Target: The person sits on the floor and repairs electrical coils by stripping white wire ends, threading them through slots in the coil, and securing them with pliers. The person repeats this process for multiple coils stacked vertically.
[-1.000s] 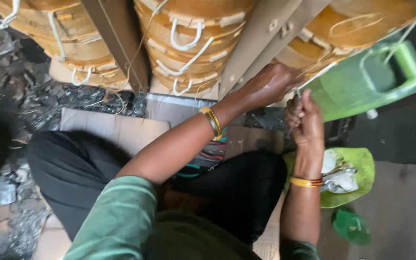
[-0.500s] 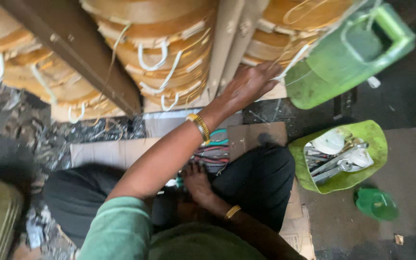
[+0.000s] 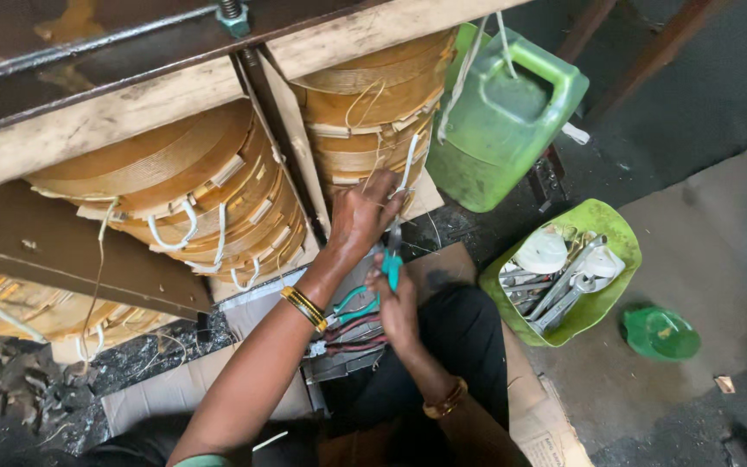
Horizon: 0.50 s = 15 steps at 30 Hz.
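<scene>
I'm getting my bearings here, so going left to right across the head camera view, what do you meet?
Wound coil stack → left hand → teal-handled pliers in the right hand → green jug → green bowl of tools → green lid.

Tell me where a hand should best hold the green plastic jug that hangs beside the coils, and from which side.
Probably the looped handle on top of the green plastic jug. It stands clear of the body and leaves an opening for the fingers. Come from the open floor side on the right, because the stacked brown coils crowd its left side and a white cord already runs above.

Grey floor [image 3: 719, 233] carries flattened cardboard [image 3: 175, 402], a green tool tray [image 3: 603, 229], and a small green lid [image 3: 660, 334].
</scene>
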### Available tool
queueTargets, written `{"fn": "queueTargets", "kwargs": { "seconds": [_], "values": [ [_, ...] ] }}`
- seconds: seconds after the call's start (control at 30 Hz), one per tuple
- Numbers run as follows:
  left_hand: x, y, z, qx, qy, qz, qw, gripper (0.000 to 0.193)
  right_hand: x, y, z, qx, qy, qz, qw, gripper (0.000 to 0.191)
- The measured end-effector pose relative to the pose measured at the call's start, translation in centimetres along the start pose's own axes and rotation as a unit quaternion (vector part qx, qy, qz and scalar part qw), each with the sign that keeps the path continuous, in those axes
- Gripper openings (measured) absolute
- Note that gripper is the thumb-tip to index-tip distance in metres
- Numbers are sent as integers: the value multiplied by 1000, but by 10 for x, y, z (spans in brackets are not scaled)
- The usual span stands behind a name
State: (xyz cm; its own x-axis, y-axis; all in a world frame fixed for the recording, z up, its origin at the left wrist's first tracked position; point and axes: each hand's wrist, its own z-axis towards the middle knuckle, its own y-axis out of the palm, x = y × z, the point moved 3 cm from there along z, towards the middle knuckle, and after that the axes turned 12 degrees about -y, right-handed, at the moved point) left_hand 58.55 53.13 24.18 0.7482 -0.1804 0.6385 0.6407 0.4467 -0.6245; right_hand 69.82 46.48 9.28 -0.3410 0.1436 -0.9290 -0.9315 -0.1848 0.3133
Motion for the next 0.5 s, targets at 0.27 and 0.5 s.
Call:
{"fn": "queueTargets", "kwargs": {
  "seconds": [0.27,0.5],
  "values": [
    [2,9,2,11,3,4,1000,17,-35,-8,57,-24,-21,-143,989,23],
    [0,8,3,17,4,-10,1000,19,-31,-6,64,-17,-13,-84,996,21]
  ]
}}
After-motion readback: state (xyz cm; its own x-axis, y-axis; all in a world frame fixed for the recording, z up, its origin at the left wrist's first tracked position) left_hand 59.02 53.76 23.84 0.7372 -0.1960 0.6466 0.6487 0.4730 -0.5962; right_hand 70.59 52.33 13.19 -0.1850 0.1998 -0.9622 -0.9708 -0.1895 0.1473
